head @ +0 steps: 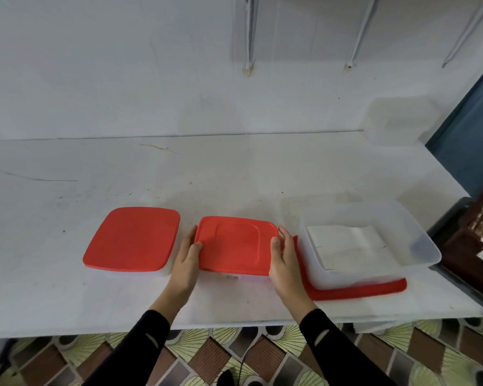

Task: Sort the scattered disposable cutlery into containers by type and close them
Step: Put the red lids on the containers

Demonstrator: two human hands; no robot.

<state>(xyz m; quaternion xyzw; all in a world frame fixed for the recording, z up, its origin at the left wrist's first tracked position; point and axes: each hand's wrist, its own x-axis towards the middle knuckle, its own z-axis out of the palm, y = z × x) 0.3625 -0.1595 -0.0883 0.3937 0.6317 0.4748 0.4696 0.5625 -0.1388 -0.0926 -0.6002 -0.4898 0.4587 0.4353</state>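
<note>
Black sleeves reach up from the bottom edge to the middle lid (236,245), a red one held between both hands: the left hand (187,256) grips its left edge with the thumb on top and fingers wrapped round the side, and the right hand (283,259) grips the right edge the same way. Under the lid a sliver of clear wall shows at the near edge, so it appears to sit on the middle container, though what lies inside is hidden. The step in hand looks like closing this box; the next move likely calls for pressing down evenly along the rim and corners until the lid seats all round, since a lid pushed on one side alone could lift at the other. Just to the left, apart from the hands, a second container (133,240) already wears its red lid. To the right, an open clear container (371,240) holds a flat stack of white pieces, too blurred to tell which type, and rests on its own red lid (357,291), so it is not yet closed. Another clear container (399,121) stands empty-looking at the far right of the white surface (179,176). No loose cutlery shows on it.
</note>
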